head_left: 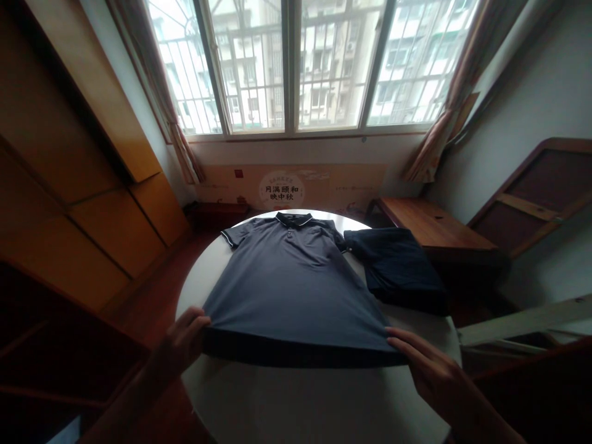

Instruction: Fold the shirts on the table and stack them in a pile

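Observation:
A dark grey-blue polo shirt [291, 283] lies spread front side up on a round white table [277, 401]. Its black collar, edged with a white line, points toward the window, and the hem faces me. My left hand [187, 336] pinches the left corner of the hem. At the right corner, my right hand [430, 364] grips the fabric between thumb and fingers. Between both hands the hem is stretched and its near edge hangs in shadow. Some creases run across the chest on the right. The right sleeve touches or nearly touches a dark folded garment.
The folded navy garment [402, 265] sits at the table's right edge. Beyond it stands a low wooden table [435, 222]. Wooden cabinets [115, 228] line the left side. A barred window [291, 68] with curtains is ahead, and a pale bar [527, 320] is at right.

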`<action>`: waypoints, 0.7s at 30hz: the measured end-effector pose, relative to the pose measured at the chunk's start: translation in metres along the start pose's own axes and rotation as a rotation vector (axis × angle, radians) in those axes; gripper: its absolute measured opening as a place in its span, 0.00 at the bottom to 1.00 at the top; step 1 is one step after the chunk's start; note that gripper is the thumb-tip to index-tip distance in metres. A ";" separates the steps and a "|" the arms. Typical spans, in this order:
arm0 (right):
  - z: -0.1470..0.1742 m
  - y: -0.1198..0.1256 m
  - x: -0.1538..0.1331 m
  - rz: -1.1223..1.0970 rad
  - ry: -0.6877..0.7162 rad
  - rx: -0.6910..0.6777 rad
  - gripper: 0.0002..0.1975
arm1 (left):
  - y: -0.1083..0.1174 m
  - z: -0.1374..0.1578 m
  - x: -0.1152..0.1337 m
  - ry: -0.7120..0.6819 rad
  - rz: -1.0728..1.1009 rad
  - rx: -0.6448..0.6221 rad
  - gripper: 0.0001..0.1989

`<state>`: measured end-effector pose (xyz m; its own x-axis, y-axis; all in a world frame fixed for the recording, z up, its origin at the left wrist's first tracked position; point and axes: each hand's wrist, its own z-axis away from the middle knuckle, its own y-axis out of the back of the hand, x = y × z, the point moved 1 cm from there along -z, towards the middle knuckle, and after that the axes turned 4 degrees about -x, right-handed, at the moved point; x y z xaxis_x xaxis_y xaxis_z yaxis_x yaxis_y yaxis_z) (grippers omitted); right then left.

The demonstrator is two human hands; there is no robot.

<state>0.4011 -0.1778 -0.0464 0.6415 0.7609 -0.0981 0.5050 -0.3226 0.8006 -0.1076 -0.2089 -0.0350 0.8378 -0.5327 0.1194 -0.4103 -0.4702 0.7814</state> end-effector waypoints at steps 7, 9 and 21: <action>0.013 0.010 -0.014 -0.058 -0.056 -0.255 0.20 | 0.008 0.035 -0.003 0.068 0.191 -0.359 0.13; 0.001 0.013 -0.017 -0.087 -0.064 -0.260 0.18 | 0.009 0.032 -0.005 0.106 0.186 -0.364 0.13; -0.211 -0.141 -0.056 -0.192 0.135 -0.599 0.23 | -0.134 -0.198 -0.061 0.318 -0.036 -0.424 0.19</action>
<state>0.1717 -0.0562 -0.0293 0.4735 0.8507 -0.2282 0.1687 0.1667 0.9715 -0.0327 0.0256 -0.0254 0.9435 -0.2510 0.2164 -0.2529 -0.1233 0.9596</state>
